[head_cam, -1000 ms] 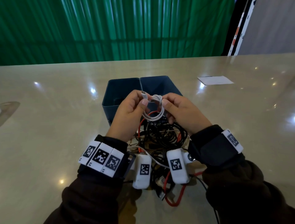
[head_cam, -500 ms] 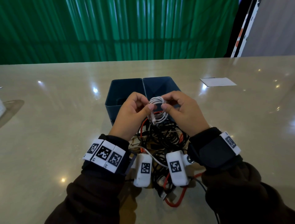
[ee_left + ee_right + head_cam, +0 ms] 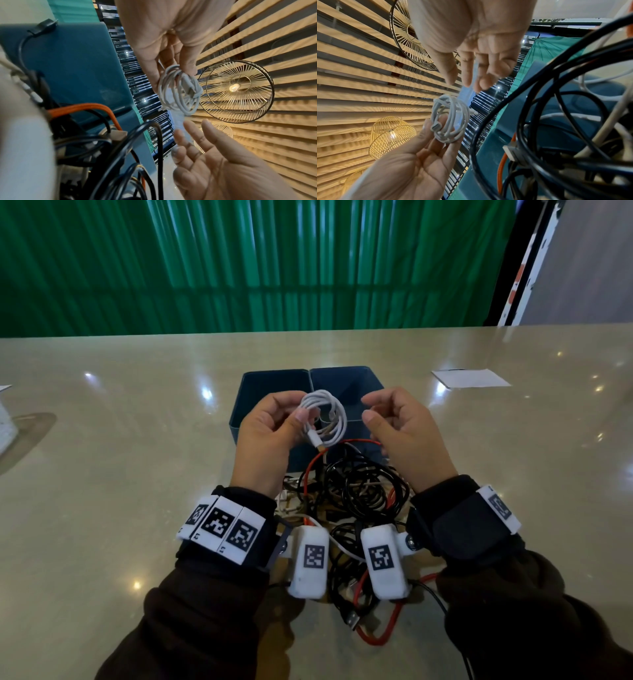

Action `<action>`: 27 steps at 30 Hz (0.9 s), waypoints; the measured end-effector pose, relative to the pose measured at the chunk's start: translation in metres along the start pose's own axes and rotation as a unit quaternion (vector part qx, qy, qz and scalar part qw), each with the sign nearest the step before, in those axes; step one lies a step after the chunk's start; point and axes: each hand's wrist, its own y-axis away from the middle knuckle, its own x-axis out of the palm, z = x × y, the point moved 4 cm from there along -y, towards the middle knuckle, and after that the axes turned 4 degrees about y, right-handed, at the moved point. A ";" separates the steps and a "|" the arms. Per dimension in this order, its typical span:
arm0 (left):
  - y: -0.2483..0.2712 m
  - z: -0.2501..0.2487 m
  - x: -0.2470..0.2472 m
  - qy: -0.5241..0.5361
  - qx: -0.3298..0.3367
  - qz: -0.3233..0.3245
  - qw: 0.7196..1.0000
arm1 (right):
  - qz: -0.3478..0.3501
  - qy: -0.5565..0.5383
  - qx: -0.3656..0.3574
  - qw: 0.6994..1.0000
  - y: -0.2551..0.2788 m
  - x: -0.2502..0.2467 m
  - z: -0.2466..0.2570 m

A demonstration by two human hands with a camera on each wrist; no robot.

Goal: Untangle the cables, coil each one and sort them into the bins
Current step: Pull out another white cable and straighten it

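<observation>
The left hand pinches the little white cable coil between thumb and fingers, above the bins. The right hand is just beside it, fingers loose, holding nothing. The coil looks light, soft and springy, so pinch across all loops.

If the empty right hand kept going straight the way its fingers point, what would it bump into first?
Most likely the coiled white cable that the left hand pinches. The right hand is empty, its fingertips aimed across at that coil, with only open air between. Depth is hard to judge, so it might just miss.
</observation>
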 end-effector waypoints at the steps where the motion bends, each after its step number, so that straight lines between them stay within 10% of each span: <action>1: 0.000 0.000 -0.001 0.024 -0.005 -0.009 1.000 | 0.035 -0.007 0.023 0.999 0.001 0.004 -0.001; 21: 0.000 -0.002 -0.003 -0.140 -0.049 0.053 0.987 | -0.030 0.003 0.036 0.999 0.005 0.005 0.005; 27: -0.013 -0.015 -0.045 -0.130 -0.037 -0.036 0.990 | -0.018 0.039 0.027 0.999 -0.001 0.008 0.012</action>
